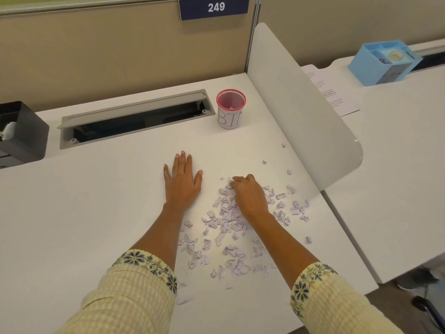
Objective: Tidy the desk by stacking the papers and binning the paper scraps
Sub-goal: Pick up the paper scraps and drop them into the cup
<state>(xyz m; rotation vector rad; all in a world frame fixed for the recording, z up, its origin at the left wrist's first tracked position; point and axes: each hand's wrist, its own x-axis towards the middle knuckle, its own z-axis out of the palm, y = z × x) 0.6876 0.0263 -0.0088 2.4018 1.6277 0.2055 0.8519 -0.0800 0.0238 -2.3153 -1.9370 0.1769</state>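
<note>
The person is gathering paper scraps [228, 225]: the right hand [249, 196] is pinching a few with curled fingers from the pile beneath, the left hand [183, 182] lying flat and empty alongside. The next move is probably calling for a lift to the bin [230, 109] ahead of the fingertips.

Beyond the right hand's [250, 196] grip and off to its left, a grey cable hatch [134, 116] stands open in the white desk [96, 213], with a black box [22, 133] further left. Right of the grip rises a white divider panel [301, 104], and past it sits a pale blue organiser [382, 63]. Far beyond, a blue sign [214, 7] on the beige partition [96, 56] reads 249.
</note>
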